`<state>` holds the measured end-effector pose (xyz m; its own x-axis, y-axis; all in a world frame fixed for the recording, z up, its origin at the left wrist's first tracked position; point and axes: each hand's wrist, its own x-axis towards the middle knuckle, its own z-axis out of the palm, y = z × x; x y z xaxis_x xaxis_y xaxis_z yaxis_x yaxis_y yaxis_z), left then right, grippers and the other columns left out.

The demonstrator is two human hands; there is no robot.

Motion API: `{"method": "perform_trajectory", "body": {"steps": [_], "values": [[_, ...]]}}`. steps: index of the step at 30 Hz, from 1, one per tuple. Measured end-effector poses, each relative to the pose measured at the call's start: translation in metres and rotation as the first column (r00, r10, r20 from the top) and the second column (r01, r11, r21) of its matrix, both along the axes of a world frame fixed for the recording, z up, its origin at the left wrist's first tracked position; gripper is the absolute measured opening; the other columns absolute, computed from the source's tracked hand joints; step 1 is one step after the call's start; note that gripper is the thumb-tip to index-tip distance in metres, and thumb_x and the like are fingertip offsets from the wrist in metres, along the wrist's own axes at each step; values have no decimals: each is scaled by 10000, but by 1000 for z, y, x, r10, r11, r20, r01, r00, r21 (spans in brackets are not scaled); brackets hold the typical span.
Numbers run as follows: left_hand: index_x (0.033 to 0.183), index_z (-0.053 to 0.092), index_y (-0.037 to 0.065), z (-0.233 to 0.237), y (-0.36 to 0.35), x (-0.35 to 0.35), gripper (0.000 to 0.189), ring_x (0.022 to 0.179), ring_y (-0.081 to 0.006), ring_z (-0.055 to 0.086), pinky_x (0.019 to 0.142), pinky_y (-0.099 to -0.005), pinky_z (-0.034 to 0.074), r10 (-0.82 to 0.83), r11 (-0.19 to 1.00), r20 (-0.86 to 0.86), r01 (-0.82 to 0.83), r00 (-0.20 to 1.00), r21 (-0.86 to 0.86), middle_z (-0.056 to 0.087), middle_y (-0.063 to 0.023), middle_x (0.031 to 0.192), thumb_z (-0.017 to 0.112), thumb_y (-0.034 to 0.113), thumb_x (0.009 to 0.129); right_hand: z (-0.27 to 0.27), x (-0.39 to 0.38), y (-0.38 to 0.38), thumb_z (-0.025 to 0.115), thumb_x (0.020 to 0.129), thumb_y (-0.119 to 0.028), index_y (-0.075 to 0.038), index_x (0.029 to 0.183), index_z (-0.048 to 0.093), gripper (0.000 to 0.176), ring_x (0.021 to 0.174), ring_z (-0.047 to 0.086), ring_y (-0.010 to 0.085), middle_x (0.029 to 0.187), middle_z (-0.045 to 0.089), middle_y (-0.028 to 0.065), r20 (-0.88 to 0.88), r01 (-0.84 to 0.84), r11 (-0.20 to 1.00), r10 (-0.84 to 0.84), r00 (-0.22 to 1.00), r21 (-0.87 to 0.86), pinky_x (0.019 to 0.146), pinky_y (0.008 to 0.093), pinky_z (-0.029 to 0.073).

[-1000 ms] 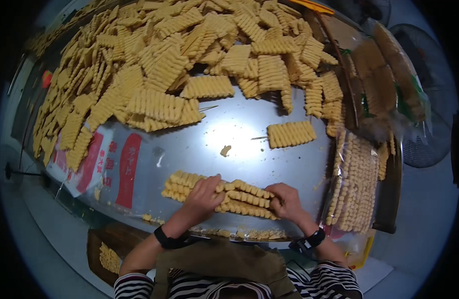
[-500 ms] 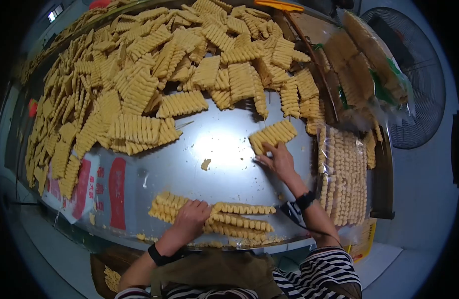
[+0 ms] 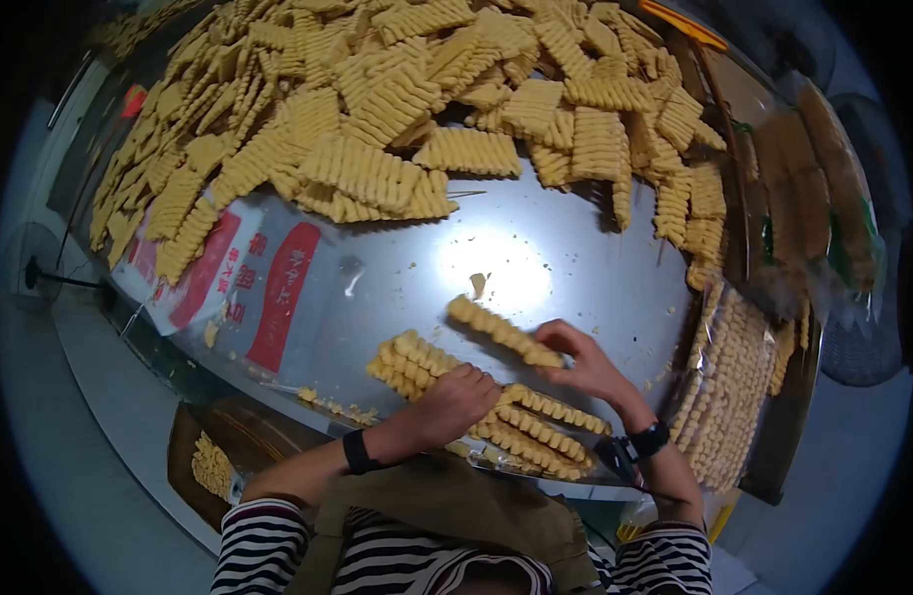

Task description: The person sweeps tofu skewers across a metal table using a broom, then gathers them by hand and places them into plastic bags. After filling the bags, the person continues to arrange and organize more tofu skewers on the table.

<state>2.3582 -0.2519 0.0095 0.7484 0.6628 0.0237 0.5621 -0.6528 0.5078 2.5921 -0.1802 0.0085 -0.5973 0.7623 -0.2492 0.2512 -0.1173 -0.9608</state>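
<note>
Fingers of the right hand [image 3: 587, 369] pinch one ridged slab [image 3: 498, 330] near its end; the left hand [image 3: 455, 405] clasps the adjacent stack [image 3: 536, 436] on the surface [image 3: 610, 273]. Light pressure should avert breakage.

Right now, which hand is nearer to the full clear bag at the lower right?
Your right. The right hand, holding one ridged piece, is left of the clear bag, not touching it; the left hand, on the stack, is farther left.
</note>
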Motion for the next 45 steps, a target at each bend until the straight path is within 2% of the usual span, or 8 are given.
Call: {"method": "perform_trajectory", "body": {"steps": [11, 12, 15, 18, 21, 29, 34, 45], "values": [[1022, 560, -21, 10, 1, -1, 329, 1003, -338, 481, 886, -427, 372, 79, 958, 86, -100, 993, 268, 514, -197, 1081, 540, 53, 702, -22, -30, -9, 701, 806, -250, -12, 1079, 615, 373, 1047, 534, 221, 1138, 570, 101, -31, -252, 944, 251, 967, -214, 880, 309, 433], [965, 564, -6, 3, 1, -1, 280, 987, -351, 482, 905, -442, 363, 89, 984, 122, -106, 989, 140, 511, -219, 1089, 535, 28, 689, -23, -26, 2, 725, 773, -251, -13, 1044, 630, 373, 1028, 539, 250, 1101, 586, 105, 103, -228, 967, 217, 971, 115, 872, 328, 436], [898, 546, -9, 9, 8, 1, 227, 975, -351, 488, 915, -448, 360, 25, 999, 26, -26, 999, 28, 509, -234, 1071, 534, 1, 671, -48, 3, 81, 788, 664, -320, -39, 1131, 592, 580, 903, 546, 304, 908, 607, 130, 53, 318, 498, -597, 801, 806, 775, 390, 427], [840, 529, 7, 2, 8, 3, 232, 947, -360, 489, 895, -457, 369, 23, 997, 45, -26, 999, 70, 508, -241, 1058, 552, 4, 610, -27, 39, 166, 689, 762, -341, -123, 1422, 239, 827, 717, 575, 308, 805, 601, 150, 164, -116, 128, -903, 397, 985, 647, 387, 451], [836, 529, 17, -5, 6, 0, 283, 932, -369, 488, 877, -468, 378, 33, 994, 36, -37, 999, 100, 509, -240, 1044, 574, 25, 556, -47, 50, 178, 626, 803, -220, -142, 1411, 279, 705, 624, 565, 306, 725, 586, 152, 504, -31, 539, -763, 404, 841, 589, 383, 454], [841, 517, -18, -5, 2, -14, 303, 948, -370, 470, 898, -469, 369, 192, 973, 78, -200, 978, 111, 493, -234, 992, 561, 34, 546, 32, 13, 25, 697, 801, -223, -56, 1125, 548, 394, 853, 667, 216, 926, 648, 226, 31, 454, 834, -487, 873, 313, 739, 351, 505], [823, 511, -15, 0, 5, -11, 321, 950, -356, 458, 886, -453, 366, 189, 974, 11, -188, 982, 126, 478, -208, 959, 573, -11, 508, 34, -13, 21, 740, 693, -235, -77, 799, 669, 203, 516, 556, 210, 541, 569, 79, 612, -348, 552, -416, 673, 758, 558, 350, 445], [838, 521, -16, 3, 17, -14, 344, 913, -336, 451, 844, -426, 365, 245, 963, -15, -242, 969, 118, 470, -188, 925, 598, -7, 503, 13, -31, 27, 747, 635, -281, -35, 695, 647, 273, 922, 552, 297, 867, 610, 155, 425, -219, 414, -512, 746, 884, 810, 414, 430]]}}
